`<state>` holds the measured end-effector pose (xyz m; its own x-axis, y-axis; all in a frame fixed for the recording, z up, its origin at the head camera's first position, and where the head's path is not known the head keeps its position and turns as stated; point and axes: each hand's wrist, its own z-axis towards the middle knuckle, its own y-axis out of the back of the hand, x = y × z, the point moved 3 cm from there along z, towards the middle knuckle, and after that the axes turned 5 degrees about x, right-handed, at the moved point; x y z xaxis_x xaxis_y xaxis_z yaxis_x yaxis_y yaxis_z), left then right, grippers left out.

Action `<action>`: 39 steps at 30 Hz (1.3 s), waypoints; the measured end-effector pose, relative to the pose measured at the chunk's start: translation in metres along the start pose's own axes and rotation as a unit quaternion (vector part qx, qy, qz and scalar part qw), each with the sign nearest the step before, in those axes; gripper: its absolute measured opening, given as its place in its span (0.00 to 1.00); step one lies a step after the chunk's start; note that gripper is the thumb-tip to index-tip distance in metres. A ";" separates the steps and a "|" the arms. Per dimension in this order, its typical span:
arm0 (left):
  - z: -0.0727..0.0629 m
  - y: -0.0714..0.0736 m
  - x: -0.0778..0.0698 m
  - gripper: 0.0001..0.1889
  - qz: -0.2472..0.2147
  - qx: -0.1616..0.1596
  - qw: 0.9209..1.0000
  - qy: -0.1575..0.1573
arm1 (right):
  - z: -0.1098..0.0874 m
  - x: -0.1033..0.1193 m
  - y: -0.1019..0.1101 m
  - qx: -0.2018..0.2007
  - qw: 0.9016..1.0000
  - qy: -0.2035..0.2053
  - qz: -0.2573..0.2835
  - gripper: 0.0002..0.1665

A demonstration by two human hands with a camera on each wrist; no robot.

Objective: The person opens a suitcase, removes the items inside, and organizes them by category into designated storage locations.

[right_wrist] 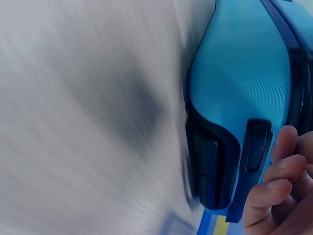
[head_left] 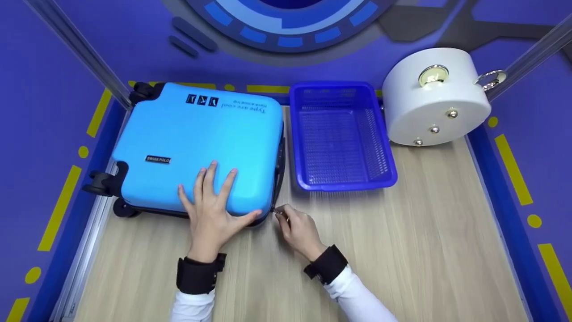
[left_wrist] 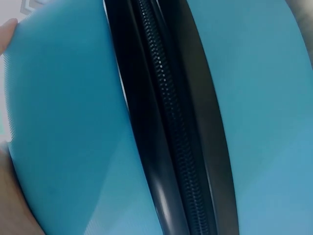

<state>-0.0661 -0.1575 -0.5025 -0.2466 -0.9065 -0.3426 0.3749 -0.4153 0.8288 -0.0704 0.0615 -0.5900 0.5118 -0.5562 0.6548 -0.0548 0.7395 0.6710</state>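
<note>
while the person's left hand lies spread on the blue suitcase, right hand pinches a zip pull at its near corner; suitcase lies flat, left of the purple-blue basket.

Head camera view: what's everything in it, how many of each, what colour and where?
Suitcase: 1, light blue, left
Basket: 1, blue, right of the suitcase
Drum-shaped object: 1, white, right of the basket
Wood-grain surface: 1, pale, beneath everything
Walls: 3, blue with yellow markings, around the surface
Wristbands: 2, black, on the wrists
Sleeves: 2, white, below the wristbands
Left hand: 1, bare, spread on the suitcase
Right hand: 1, bare, pinching at the suitcase's near-right corner
</note>
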 end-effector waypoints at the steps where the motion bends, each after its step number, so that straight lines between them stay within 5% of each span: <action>1: 0.001 -0.001 -0.001 0.57 0.002 0.001 1.000 0.002 | -0.001 0.001 0.000 -0.001 1.000 0.003 -0.001 0.03; 39: 0.009 -0.014 -0.018 0.57 0.006 -0.027 0.999 0.040 | -0.010 0.016 0.009 0.024 0.996 0.059 -0.065 0.06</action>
<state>-0.0751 -0.1349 -0.5043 -0.1707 -0.9134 -0.3695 0.4254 -0.4066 0.8085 -0.0539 0.0632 -0.5766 0.6146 -0.5948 0.5181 -0.0216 0.6439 0.7648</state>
